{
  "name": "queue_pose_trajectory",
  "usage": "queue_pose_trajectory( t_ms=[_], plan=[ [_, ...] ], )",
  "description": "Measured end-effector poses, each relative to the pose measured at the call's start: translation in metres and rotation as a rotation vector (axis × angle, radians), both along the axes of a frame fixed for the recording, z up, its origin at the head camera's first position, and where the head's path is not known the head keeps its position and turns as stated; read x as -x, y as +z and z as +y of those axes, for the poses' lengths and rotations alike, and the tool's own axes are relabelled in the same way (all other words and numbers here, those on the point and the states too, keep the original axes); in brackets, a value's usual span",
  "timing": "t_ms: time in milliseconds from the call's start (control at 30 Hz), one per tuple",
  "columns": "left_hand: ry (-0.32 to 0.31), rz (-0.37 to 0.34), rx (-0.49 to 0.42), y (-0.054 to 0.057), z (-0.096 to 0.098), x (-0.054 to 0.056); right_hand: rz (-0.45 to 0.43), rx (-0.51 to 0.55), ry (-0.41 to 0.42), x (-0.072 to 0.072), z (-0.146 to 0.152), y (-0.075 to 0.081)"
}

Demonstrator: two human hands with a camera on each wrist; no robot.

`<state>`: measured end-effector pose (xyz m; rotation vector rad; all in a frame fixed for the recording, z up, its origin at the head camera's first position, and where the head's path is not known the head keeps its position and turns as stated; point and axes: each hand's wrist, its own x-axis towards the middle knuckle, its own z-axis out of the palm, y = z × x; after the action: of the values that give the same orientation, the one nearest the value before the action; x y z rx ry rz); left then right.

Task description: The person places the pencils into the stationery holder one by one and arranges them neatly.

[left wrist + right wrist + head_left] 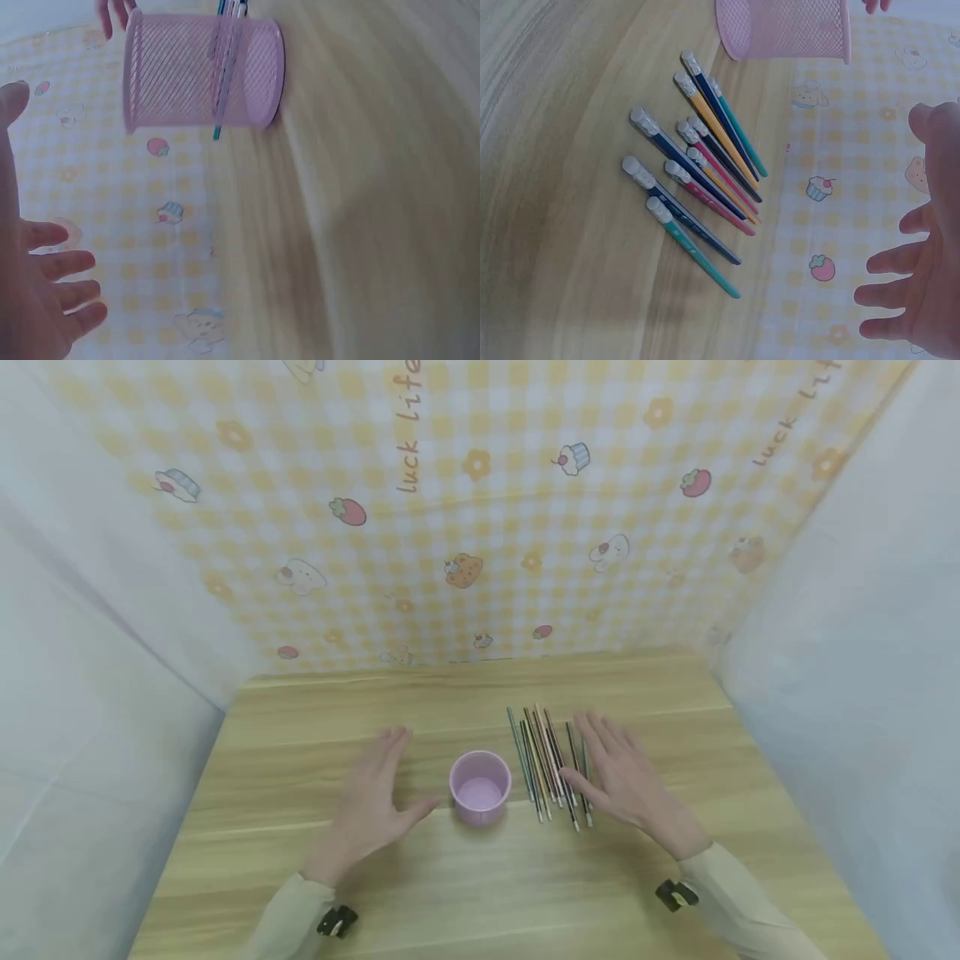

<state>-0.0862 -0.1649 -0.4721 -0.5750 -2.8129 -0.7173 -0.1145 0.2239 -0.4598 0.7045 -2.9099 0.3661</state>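
A pink mesh pen cup (480, 789) stands upright on the wooden table, with nothing inside it in the head view. Right of it lies a loose bundle of pencils (705, 142) in green, navy, yellow and red, their eraser ends toward the person. My left hand (375, 806) hovers left of the cup, fingers extended and thumb pointing at the cup's side. My right hand (626, 772) is over the right edge of the pencils, fingers spread and holding nothing. From the left wrist, the mesh cup (187, 71) shows side-on, pencils visible through it.
Behind the table (247, 760) hangs a yellow checked cloth (450, 510) with cartoon prints. Pale sheets (97, 652) close off the left and right sides. Each wrist wears a small black device (337, 921) over a light sleeve (288, 914).
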Motion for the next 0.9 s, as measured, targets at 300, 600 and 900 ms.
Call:
queue_pose_trajectory(
  t_ms=[300,600,900],
  plan=[
    [-0.005,-0.162,-0.297,-0.029,0.032,0.002,-0.031,0.109,-0.038,0.001,0.006,-0.017],
    [-0.065,-0.232,-0.459,-0.043,0.050,0.004,-0.065,0.218,-0.114,0.006,0.017,-0.043],
    [-0.155,-0.233,-0.618,-0.063,0.069,0.000,-0.089,0.303,-0.180,0.018,0.019,-0.068]
  ],
)
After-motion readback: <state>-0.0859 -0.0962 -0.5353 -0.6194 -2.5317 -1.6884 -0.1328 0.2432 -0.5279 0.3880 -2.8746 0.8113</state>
